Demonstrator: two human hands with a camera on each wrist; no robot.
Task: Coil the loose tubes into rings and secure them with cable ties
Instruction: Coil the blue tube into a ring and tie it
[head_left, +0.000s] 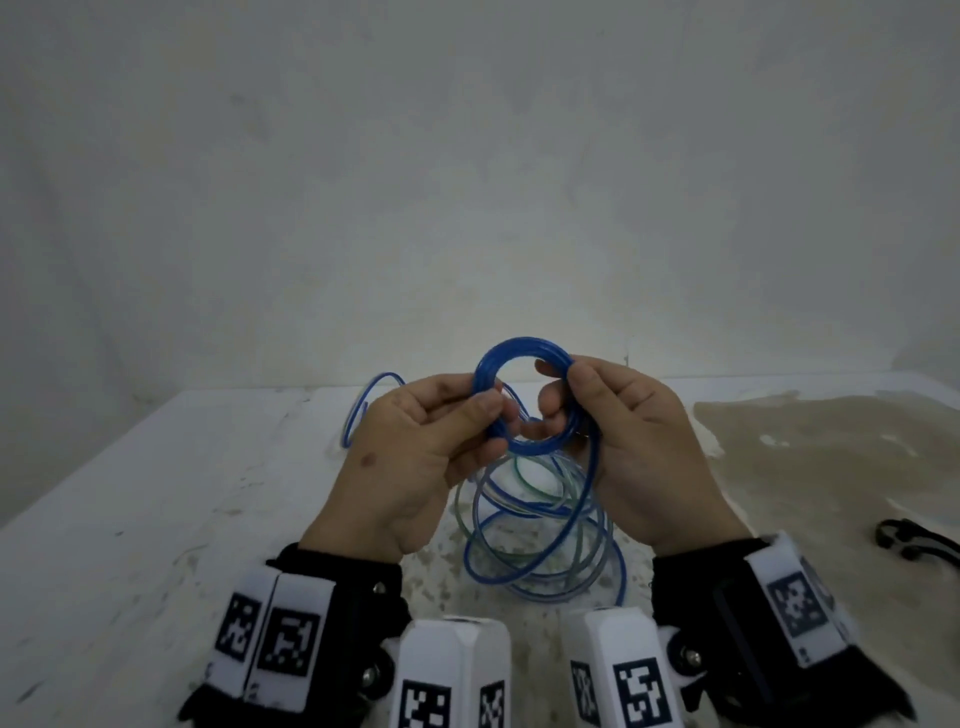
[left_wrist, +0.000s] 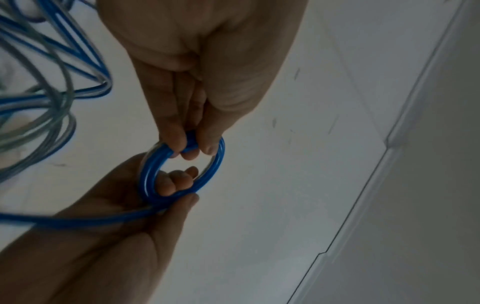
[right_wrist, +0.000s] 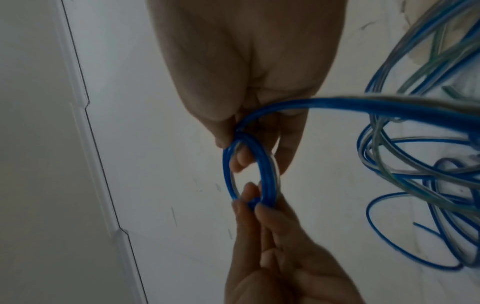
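I hold a small ring of coiled blue tube (head_left: 519, 345) upright above the table, between both hands. My left hand (head_left: 493, 415) pinches its left side with thumb and fingers. On the right side, my right hand (head_left: 563, 389) grips the ring, with fingers through its opening. A blue tail (head_left: 592, 467) drops from the ring to a loose heap of blue, clear and greenish tubes (head_left: 540, 525) below. In the left wrist view the left hand (left_wrist: 192, 148) pinches the ring (left_wrist: 148, 176). In the right wrist view the right hand (right_wrist: 241, 148) holds the ring (right_wrist: 267, 170).
The white table (head_left: 156, 519) ends at a grey wall. A brown stain (head_left: 831, 441) covers its right part. Black looped items (head_left: 909, 540), possibly cable ties, lie at the right edge. A blue loop (head_left: 363, 405) sticks out behind my left hand.
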